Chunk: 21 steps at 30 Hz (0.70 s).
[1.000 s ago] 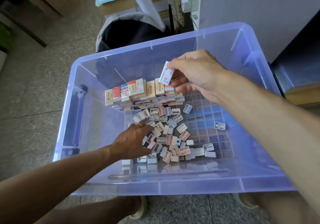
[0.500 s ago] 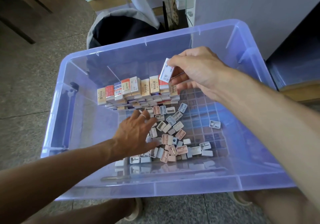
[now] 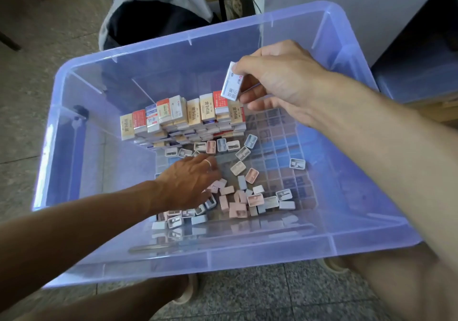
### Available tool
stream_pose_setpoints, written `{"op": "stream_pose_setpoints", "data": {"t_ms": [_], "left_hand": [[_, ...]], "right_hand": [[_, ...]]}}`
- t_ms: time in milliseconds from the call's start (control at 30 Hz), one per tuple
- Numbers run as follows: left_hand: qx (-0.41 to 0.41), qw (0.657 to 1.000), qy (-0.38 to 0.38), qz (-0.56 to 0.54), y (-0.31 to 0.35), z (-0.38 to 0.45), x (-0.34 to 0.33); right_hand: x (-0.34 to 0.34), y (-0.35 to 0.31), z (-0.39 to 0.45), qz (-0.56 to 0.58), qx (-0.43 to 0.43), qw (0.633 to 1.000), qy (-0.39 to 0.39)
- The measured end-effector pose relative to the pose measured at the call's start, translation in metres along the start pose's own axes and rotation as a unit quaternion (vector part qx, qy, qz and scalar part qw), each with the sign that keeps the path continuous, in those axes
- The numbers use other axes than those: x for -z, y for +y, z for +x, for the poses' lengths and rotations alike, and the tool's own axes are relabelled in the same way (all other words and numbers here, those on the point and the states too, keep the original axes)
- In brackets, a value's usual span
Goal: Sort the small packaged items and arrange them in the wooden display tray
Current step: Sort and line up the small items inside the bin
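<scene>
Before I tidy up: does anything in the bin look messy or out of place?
Yes. The sharpeners lie scattered at all angles across the bin floor, unlike the erasers stacked neatly at the back. One sharpener sits alone to the right.

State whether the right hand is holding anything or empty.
Holding. The right hand pinches a small white packet above the stacked packets.

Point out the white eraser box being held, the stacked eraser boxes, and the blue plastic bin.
white eraser box (image 3: 231, 85), head view, printed front face.
stacked eraser boxes (image 3: 183, 115), head view, front of the top row.
blue plastic bin (image 3: 158, 44), head view, far rim.
</scene>
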State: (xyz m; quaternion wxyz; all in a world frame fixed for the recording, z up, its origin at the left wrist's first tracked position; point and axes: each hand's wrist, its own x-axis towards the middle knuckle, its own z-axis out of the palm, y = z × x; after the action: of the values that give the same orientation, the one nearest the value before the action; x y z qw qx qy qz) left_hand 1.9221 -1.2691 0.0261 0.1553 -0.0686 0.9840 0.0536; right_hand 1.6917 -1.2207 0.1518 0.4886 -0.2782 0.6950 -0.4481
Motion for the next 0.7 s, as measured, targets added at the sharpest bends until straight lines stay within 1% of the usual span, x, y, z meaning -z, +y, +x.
{"op": "stream_pose_setpoints", "data": {"t_ms": [33,67,133,167,200,267,333,433,500,567,633,700], "left_hand": [[-0.014,1.000,0.012,0.004,0.002,-0.001,0.001],[-0.053,0.998,0.019,0.009,0.005,0.000,0.001],[-0.163,0.986,0.009,0.029,0.016,0.006,-0.001],[-0.197,0.980,0.000,0.035,0.023,0.011,-0.002],[-0.208,0.977,-0.004,0.038,0.028,0.018,-0.003],[-0.192,0.980,0.004,0.044,0.032,0.035,-0.005],[-0.158,0.987,0.005,0.038,0.039,0.055,-0.003],[-0.080,0.997,0.008,-0.009,0.049,0.076,0.000],[-0.058,0.998,0.015,-0.027,0.048,0.080,-0.001],[-0.086,0.996,-0.017,0.014,0.041,0.075,-0.003],[-0.146,0.986,-0.060,0.058,0.035,0.062,-0.005],[-0.201,0.976,-0.059,0.056,0.031,0.045,-0.007]], "right_hand": [[0.000,0.000,0.000,-0.001,0.001,1.000,0.000],[0.001,0.000,-0.001,-0.001,0.002,1.000,0.000],[0.001,0.001,-0.001,-0.004,0.003,1.000,0.000],[0.001,0.001,-0.001,-0.005,0.004,1.000,-0.001],[0.001,0.001,-0.001,-0.005,0.004,1.000,0.000],[0.002,0.000,-0.001,-0.003,0.006,1.000,0.001],[0.002,0.000,-0.001,-0.002,0.008,1.000,0.004],[0.004,0.000,0.000,-0.005,0.010,1.000,0.008],[0.007,0.001,0.000,-0.007,0.011,1.000,0.011],[0.009,0.001,0.000,-0.005,0.010,1.000,0.016],[0.011,0.002,0.001,-0.004,0.008,1.000,0.016],[0.011,0.002,0.002,-0.003,0.007,1.000,0.017]]}}
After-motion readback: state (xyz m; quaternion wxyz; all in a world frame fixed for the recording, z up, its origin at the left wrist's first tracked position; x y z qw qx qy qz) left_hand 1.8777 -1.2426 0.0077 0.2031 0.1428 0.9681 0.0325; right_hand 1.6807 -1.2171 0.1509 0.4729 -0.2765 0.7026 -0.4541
